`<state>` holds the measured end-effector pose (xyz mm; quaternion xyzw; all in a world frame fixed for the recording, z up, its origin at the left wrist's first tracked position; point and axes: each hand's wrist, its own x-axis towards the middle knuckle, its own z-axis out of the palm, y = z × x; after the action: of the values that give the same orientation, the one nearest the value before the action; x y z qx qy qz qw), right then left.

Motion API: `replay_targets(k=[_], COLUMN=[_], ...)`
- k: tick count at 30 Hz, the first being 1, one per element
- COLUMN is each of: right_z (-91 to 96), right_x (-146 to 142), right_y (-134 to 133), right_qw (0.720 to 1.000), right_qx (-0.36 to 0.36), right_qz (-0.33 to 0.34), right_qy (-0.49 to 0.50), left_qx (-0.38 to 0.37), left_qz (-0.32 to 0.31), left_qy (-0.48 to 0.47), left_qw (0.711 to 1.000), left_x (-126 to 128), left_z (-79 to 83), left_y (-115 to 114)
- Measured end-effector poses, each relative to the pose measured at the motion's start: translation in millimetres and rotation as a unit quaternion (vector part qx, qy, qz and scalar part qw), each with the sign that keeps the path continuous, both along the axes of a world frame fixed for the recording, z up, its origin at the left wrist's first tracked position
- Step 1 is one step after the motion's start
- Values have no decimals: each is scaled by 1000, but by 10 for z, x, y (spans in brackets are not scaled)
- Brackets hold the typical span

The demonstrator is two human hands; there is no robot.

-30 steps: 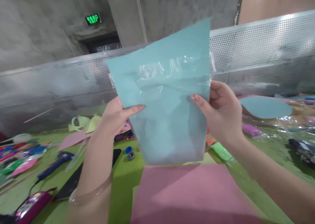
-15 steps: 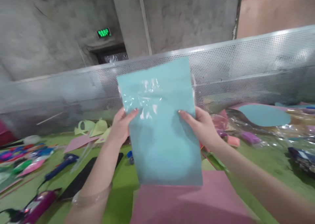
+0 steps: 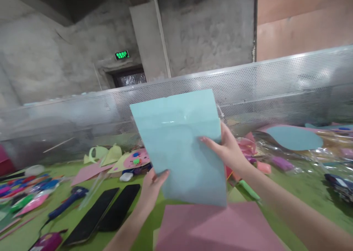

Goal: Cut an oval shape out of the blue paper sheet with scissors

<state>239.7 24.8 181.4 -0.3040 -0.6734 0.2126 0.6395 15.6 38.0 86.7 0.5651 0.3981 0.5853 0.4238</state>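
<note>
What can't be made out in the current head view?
All in the head view:
Most fingers of the left hand and right hand: hidden behind the light-blue sheet.
The sheet's back: turned away.
Pink sheet: near edge cut off by the bottom border.
Purple device: likewise cut off.
Colored pieces: too blurred to count.

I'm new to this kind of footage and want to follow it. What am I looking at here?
There is no machine: these are one person's bare hands, seen by a single camera worn on that person's head, looking forward and down. The left hand grips the light-blue sheet low on its left edge; the right hand grips the right edge higher up. Below on the green surface lies a pink sheet. To the left are two flat black objects and a dark-blue tool with a cord. Behind stands a perforated metal barrier.
</note>
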Motion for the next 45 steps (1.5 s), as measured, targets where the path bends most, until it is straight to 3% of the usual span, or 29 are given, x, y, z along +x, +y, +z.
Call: replay_targets(k=[3, 6, 9, 11, 13, 15, 19, 25, 28, 30, 32, 35, 36, 37, 39, 40, 41, 42, 45], right_z=[312, 765, 1212, 1426, 1550, 1598, 1606, 1703, 1776, 1809, 1817, 1784, 1764, 1745, 1712, 1703, 1699, 1700, 1718], right_x=[5, 17, 47, 54, 35, 0, -29, 97, 113, 68, -20, -190, -241, -282, -331, -338, -336, -326, -291], right_y=[-16, -45, -25, 24, 74, 104, 123, 299, 381, 378, 335, 265, 256, 256, 277, 293, 307, 318, 320], right_qw=[987, 964, 950, 919, 888, 879, 896, 962, 969, 966, 940, 834, 814, 819, 870, 882, 877, 855, 750], right_qx=[146, 238, 201, 161, 134, 113, 43, -35, -55, -55, -55, -95, -113, -127, -145, -154, -160, -165, -140], right_qz=[-63, -120, -160, -154, -143, -139, -118, -137, -152, -121, -86, -102, -117, -129, -141, -144, -148, -150, -135], right_qy=[8, -11, -175, -326, -416, -442, -427, -234, -187, -221, -327, -534, -558, -545, -450, -421, -429, -469, -633], left_qx=[14, 22, 20, 25, 30, 28, 28, 29, 30, 31, 32, 33, 32, 30, 27, 29, 32, 33, 32], left_qz=[19, 22, 32, 42, 34, 10, -38, -48, -41, -38, -37, -31, -27, -25, -26, -29, -30, -30, -25], left_qy=[-11, -8, -2, -1, -5, -21, -53, -70, -69, -69, -69, -69, -68, -62, -44, -33, -25, -21, -31], left_qw=[1000, 999, 999, 999, 999, 999, 997, 996, 996, 996, 996, 997, 997, 997, 998, 999, 999, 999, 999], left_x=[54, 70, 58, 50, 46, 46, 35, 30, 46, 56, 65, 74, 74, 74, 70, 66, 63, 59, 54], left_z=[24, 25, 4, -9, -18, -23, -30, -44, -43, -36, -25, -14, -13, -14, -15, -16, -16, -15, -13], left_y=[24, 26, 2, -6, -2, 7, 25, 39, 36, 31, 24, 15, 13, 11, 10, 11, 14, 19, 43])
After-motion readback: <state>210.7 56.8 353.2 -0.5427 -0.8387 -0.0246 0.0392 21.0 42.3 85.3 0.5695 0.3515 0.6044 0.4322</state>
